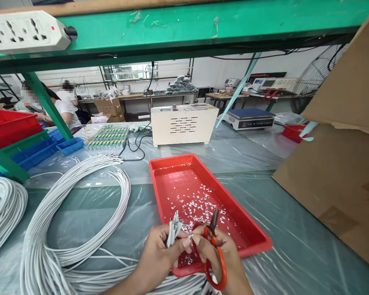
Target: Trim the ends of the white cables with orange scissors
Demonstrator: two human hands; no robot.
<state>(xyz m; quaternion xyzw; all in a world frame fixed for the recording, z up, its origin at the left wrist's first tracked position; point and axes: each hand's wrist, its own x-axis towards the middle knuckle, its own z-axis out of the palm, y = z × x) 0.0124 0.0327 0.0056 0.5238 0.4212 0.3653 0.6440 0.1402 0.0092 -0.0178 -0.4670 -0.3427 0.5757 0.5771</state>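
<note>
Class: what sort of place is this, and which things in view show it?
Probably a cable-assembly workshop: coils of white cables on the bench, a red tray of snipped scraps under the left hand pinching cable ends and the right hand holding orange scissors.

My left hand [156,256] closes round the wires [173,227], so below my fingers [181,246] I cannot see how they join the coil [64,282], which the bottom edge cuts off along with both my forearms. My right hand [233,250] covers part of the scissors [222,266]; their blades above my fingertips are too narrow to tell if parted, and the speck pinched between my thumbs is too small to name. Both hands hide the near rim of the tray [178,180], the bits [199,205] beyond my fingers are too small to make out, and the box [340,184] far to their right runs off the edge.
</note>
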